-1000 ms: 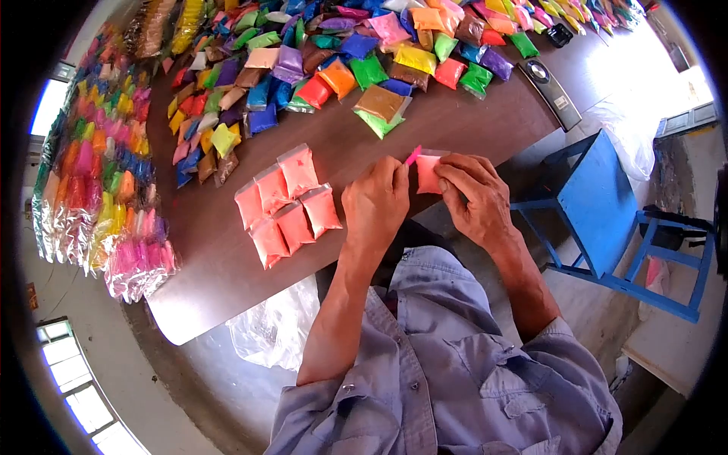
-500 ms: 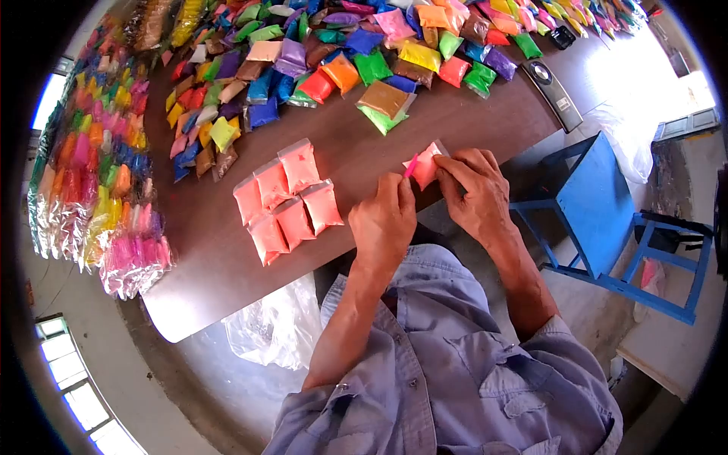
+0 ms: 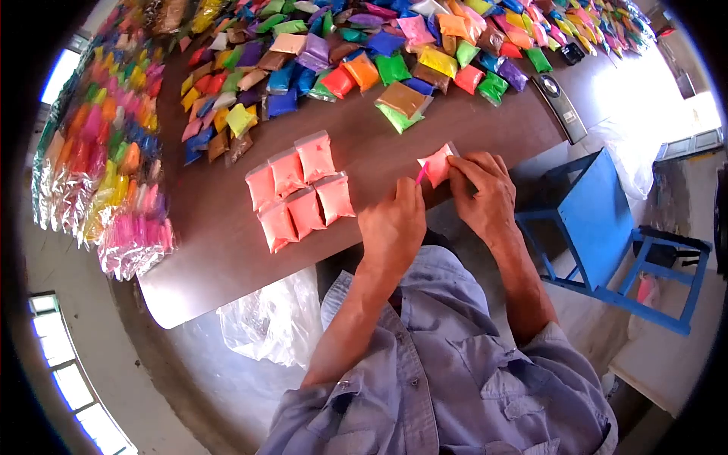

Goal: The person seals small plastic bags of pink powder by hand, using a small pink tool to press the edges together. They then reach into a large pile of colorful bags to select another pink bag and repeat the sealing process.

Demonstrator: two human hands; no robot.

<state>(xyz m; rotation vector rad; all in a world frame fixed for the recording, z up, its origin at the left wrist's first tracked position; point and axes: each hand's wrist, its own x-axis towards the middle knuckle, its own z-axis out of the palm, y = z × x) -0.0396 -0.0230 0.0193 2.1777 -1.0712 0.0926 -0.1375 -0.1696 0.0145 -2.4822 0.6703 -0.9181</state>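
Observation:
My right hand (image 3: 484, 196) pinches the right edge of a small clear bag filled with salmon-pink material (image 3: 437, 165), near the table's front edge. My left hand (image 3: 393, 226) is closed around a thin bright-pink stick (image 3: 422, 174), whose tip lies against the left side of that bag. What kind of tool the stick is, I cannot make out. Left of my hands, several similar salmon-pink bags (image 3: 305, 210) lie in two rows on the brown table (image 3: 364, 152).
A heap of small coloured bags (image 3: 394, 68) covers the table's back. Long bundles of coloured packets (image 3: 125, 167) line its left end. A grey-black device (image 3: 560, 106) lies at the right, near a blue stool (image 3: 588, 220). Clear plastic (image 3: 277, 322) hangs below the front edge.
The camera view has shifted slightly. The pink stick now tilts more steeply against the bag's left side. Both hands keep their grips, and the rows of bags stay as they were.

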